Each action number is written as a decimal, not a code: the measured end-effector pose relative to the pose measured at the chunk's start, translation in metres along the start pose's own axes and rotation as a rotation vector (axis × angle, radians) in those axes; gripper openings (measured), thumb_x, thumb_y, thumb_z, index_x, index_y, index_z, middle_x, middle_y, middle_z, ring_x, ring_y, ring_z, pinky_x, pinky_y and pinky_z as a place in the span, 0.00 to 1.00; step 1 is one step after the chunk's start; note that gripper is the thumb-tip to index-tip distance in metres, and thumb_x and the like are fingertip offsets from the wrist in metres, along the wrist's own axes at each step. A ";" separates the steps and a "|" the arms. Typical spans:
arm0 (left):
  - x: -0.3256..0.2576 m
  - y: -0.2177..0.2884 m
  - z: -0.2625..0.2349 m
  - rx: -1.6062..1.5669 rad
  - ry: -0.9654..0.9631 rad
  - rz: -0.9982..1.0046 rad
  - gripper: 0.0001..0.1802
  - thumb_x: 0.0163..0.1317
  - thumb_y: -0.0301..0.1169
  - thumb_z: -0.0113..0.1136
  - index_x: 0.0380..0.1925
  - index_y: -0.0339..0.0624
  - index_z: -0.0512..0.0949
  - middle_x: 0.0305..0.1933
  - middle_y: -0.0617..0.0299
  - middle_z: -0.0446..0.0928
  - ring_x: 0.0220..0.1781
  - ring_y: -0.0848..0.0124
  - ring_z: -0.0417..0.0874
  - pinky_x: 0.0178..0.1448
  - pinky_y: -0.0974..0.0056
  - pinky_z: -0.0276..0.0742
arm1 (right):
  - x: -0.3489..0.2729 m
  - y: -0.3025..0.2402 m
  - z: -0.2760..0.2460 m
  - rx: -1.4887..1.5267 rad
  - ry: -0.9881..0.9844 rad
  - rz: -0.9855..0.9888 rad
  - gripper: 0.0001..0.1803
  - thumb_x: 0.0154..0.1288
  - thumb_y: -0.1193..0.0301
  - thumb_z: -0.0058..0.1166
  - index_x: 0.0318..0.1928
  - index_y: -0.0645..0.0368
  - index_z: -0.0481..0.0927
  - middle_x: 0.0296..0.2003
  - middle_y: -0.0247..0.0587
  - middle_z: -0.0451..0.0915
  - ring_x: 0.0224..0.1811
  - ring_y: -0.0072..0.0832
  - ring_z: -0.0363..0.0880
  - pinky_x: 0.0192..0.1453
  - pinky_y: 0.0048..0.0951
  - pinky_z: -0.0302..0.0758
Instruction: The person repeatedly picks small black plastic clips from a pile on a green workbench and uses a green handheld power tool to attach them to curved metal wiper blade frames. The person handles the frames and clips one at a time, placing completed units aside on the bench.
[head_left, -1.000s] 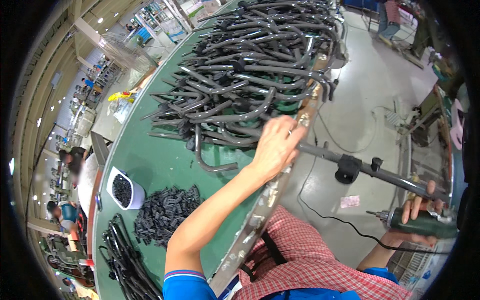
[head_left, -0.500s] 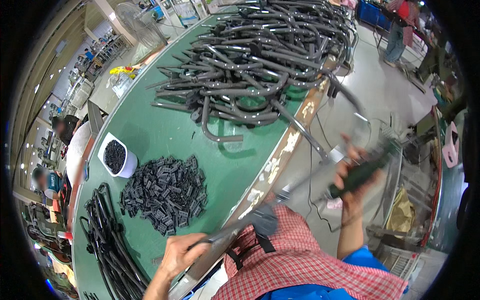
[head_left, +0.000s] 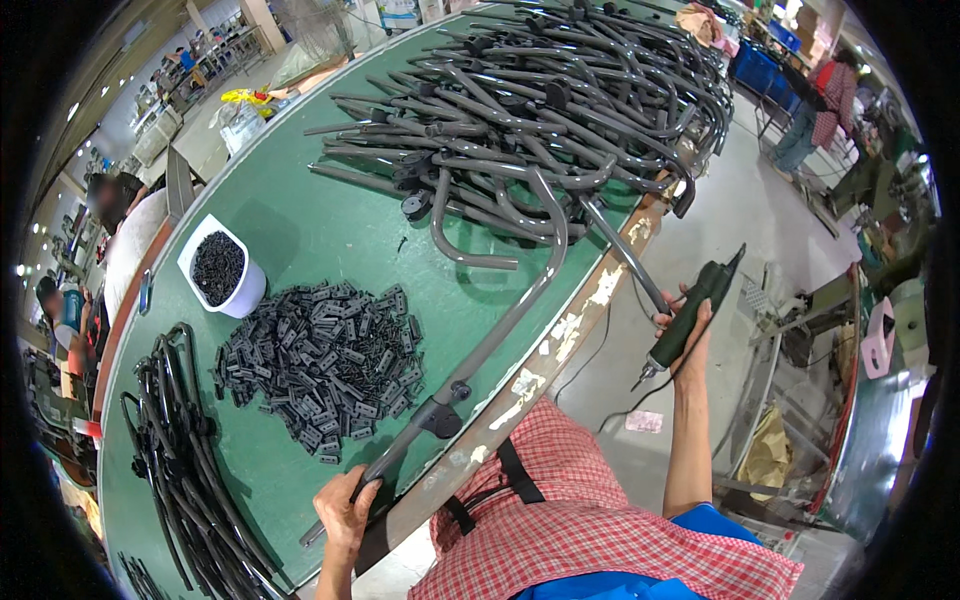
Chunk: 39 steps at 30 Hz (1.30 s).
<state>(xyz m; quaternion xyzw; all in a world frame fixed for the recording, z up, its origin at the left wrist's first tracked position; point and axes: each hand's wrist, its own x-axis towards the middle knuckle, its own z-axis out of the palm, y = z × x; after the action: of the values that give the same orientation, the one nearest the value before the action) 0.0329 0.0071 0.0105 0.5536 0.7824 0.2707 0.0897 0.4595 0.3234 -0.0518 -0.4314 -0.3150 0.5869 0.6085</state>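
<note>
Head view: a dark tube [head_left: 520, 311] slants through the lower middle of the frame, its long axis rising rightward, its bent end turned up toward the heaped tubes [head_left: 520, 122]. The left hand [head_left: 342, 505] closes round its lower end, likely to steady it over the table [head_left: 350, 225]. The right hand [head_left: 697, 347] wraps a power screwdriver's [head_left: 690, 318] body, apparently leaving the bit free, pointing lower left; whether its fingers also pinch a second tube [head_left: 630, 258], I cannot tell.

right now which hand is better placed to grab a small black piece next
Probably the left hand: it is nearer the small black pieces, though it grips a bent tube. The right hand holds a green power tool out past the table.
</note>
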 end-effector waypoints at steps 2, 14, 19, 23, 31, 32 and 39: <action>-0.002 -0.002 -0.003 -0.054 -0.005 -0.027 0.12 0.52 0.32 0.67 0.35 0.40 0.82 0.22 0.53 0.74 0.23 0.58 0.76 0.30 0.59 0.70 | 0.017 -0.004 0.015 0.015 -0.044 0.002 0.36 0.69 0.44 0.41 0.64 0.60 0.62 0.48 0.49 0.77 0.34 0.29 0.81 0.30 0.27 0.78; -0.026 -0.008 -0.009 -0.030 0.053 -0.098 0.15 0.50 0.33 0.69 0.38 0.38 0.82 0.22 0.53 0.73 0.23 0.57 0.75 0.29 0.58 0.69 | 0.127 -0.031 0.145 -0.369 -0.200 -0.065 0.25 0.68 0.50 0.48 0.43 0.62 0.77 0.38 0.45 0.82 0.30 0.23 0.80 0.26 0.24 0.75; -0.001 0.002 0.006 0.009 0.074 -0.051 0.15 0.49 0.31 0.70 0.38 0.39 0.81 0.23 0.54 0.74 0.25 0.56 0.76 0.30 0.58 0.71 | 0.089 -0.018 0.104 0.117 -0.404 -0.108 0.38 0.63 0.40 0.48 0.54 0.64 0.71 0.44 0.48 0.79 0.29 0.23 0.74 0.30 0.25 0.73; 0.023 0.010 0.015 -0.010 0.055 -0.003 0.14 0.50 0.30 0.69 0.38 0.39 0.81 0.25 0.53 0.74 0.27 0.56 0.76 0.32 0.58 0.71 | 0.034 -0.055 0.090 0.119 -0.371 -0.423 0.48 0.55 0.32 0.51 0.62 0.58 0.65 0.50 0.46 0.76 0.29 0.24 0.73 0.31 0.26 0.72; 0.018 0.014 0.017 -0.054 0.022 -0.014 0.15 0.51 0.32 0.67 0.38 0.38 0.81 0.27 0.53 0.74 0.28 0.56 0.77 0.33 0.58 0.71 | 0.024 -0.003 0.044 0.194 -0.004 -0.061 0.38 0.62 0.36 0.45 0.57 0.55 0.68 0.52 0.42 0.75 0.34 0.25 0.75 0.31 0.25 0.75; 0.020 0.014 0.018 -0.077 0.002 -0.018 0.14 0.51 0.31 0.67 0.38 0.38 0.81 0.27 0.53 0.74 0.28 0.56 0.76 0.32 0.58 0.71 | 0.029 0.003 0.040 0.161 0.024 -0.060 0.37 0.62 0.36 0.45 0.56 0.55 0.69 0.50 0.41 0.76 0.33 0.25 0.75 0.31 0.26 0.75; 0.023 0.008 0.016 -0.075 -0.021 -0.028 0.14 0.52 0.33 0.68 0.39 0.41 0.81 0.26 0.56 0.74 0.26 0.58 0.76 0.31 0.58 0.72 | 0.099 -0.006 0.065 0.079 -0.279 0.075 0.30 0.69 0.42 0.41 0.50 0.58 0.74 0.33 0.45 0.81 0.28 0.28 0.79 0.31 0.24 0.77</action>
<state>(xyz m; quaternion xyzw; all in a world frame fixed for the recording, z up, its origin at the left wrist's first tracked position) 0.0377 0.0349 0.0050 0.5415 0.7786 0.2926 0.1222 0.4151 0.4320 -0.0309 -0.3329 -0.3568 0.6754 0.5530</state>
